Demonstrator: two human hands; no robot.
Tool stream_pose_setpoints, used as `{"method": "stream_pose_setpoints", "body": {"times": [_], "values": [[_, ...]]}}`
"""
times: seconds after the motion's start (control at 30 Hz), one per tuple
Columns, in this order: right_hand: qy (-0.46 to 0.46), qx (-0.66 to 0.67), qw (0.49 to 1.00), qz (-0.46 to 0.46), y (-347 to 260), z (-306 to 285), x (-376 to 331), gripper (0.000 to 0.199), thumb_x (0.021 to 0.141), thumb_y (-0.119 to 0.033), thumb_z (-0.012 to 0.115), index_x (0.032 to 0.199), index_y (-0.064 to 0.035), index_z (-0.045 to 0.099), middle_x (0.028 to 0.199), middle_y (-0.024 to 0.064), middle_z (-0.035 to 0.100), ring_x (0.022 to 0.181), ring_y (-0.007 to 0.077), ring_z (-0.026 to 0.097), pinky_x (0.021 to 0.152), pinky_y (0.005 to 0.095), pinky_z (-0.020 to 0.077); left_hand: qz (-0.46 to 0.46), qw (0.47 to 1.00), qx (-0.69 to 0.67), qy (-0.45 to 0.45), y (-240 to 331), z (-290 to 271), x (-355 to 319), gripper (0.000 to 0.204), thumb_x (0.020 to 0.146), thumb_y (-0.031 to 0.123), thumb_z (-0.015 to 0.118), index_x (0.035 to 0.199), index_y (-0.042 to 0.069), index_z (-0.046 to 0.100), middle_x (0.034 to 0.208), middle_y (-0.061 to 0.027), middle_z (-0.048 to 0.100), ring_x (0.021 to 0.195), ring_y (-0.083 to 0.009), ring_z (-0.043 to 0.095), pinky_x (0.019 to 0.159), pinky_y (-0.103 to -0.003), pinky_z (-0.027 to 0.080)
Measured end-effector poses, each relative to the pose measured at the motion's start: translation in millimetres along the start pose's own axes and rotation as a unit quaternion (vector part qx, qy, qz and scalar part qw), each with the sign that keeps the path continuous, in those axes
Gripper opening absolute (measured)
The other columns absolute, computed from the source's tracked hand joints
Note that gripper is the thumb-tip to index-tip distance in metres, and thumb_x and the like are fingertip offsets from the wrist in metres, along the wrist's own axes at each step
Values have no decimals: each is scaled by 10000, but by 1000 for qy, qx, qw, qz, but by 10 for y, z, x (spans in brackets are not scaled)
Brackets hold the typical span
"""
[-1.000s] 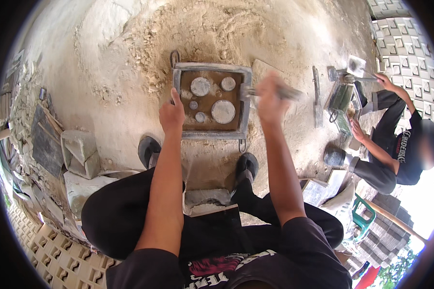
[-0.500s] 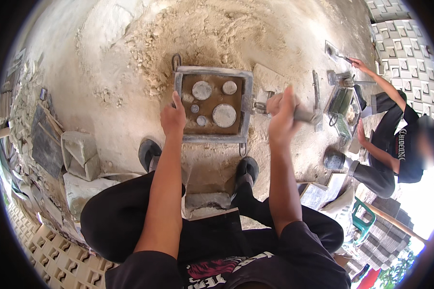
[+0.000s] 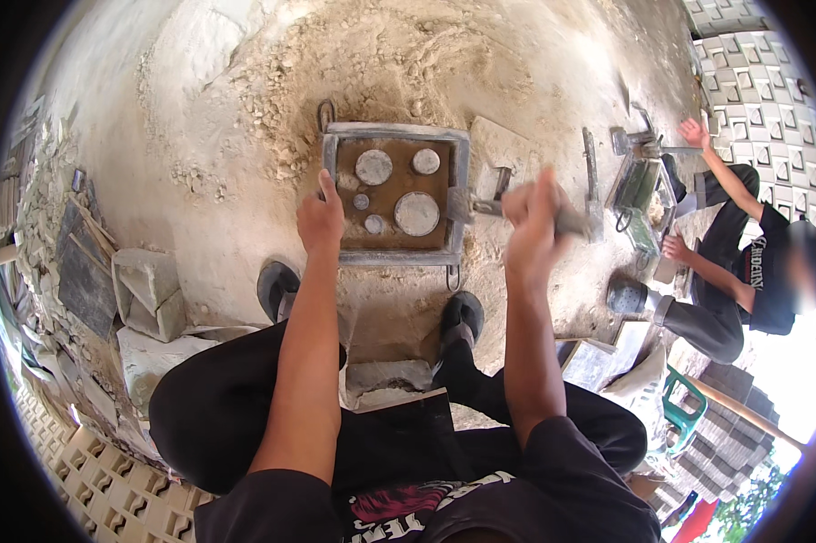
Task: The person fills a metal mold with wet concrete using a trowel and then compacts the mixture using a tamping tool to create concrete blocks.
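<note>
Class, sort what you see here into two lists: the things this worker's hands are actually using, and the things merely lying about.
In use: left hand on the square metal mould; right hand gripping a hammer.

Lying about: broken slabs, patterned blocks, green chair, second mould beside a co-worker.

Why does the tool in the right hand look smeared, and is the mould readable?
Head view: the right hand and its metal tool show motion blur; the square mould by the left hand is sharp in even daylight; fisheye bends edges near the rim; lower right corner is overexposed.
</note>
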State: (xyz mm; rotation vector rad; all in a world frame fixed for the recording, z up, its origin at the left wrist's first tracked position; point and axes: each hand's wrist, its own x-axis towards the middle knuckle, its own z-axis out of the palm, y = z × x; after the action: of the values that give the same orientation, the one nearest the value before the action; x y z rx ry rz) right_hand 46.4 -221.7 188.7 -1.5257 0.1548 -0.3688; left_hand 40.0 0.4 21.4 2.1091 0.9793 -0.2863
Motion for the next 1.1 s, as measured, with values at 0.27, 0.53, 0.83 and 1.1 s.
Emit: {"method": "stream_pose_setpoints", "body": {"times": [0.27, 0.53, 0.83, 1.1], "values": [[-1, -8, 1000, -1, 17, -57, -154, 418, 1011, -205, 429, 603, -115, 424, 528, -20, 429, 490, 66, 361, 480, 229, 253, 8, 999, 7, 40, 9, 4, -20, 816, 918, 663, 266, 967, -31, 692, 962, -288, 653, 964, -446, 610, 859, -505, 468], [2, -30, 998, -58, 76, -104, -124, 456, 1011, -228, 447, 570, -124, 392, 496, -42, 400, 447, 51, 343, 428, 237, 243, 11, 1000, -2, 10, 94, -35, -80, 803, 925, 648, 266, 925, -24, 704, 941, -283, 657, 955, -446, 611, 855, -503, 467], [14, 16, 991, -130, 126, -51, -46, 446, 1007, -212, 462, 574, -133, 394, 482, -43, 381, 438, 43, 351, 412, 231, 241, 10, 999, 3, 42, 70, 16, -77, 799, 922, 650, 271, 937, -19, 707, 936, -279, 658, 956, -437, 612, 860, -502, 464], [11, -34, 992, -122, -22, 54, 45, 484, 1014, -192, 436, 538, -133, 373, 464, -39, 387, 413, 46, 325, 391, 231, 201, 11, 1000, 4, 11, 75, -67, -69, 775, 926, 641, 264, 969, 7, 707, 975, -269, 659, 972, -436, 608, 873, -500, 461]]}}
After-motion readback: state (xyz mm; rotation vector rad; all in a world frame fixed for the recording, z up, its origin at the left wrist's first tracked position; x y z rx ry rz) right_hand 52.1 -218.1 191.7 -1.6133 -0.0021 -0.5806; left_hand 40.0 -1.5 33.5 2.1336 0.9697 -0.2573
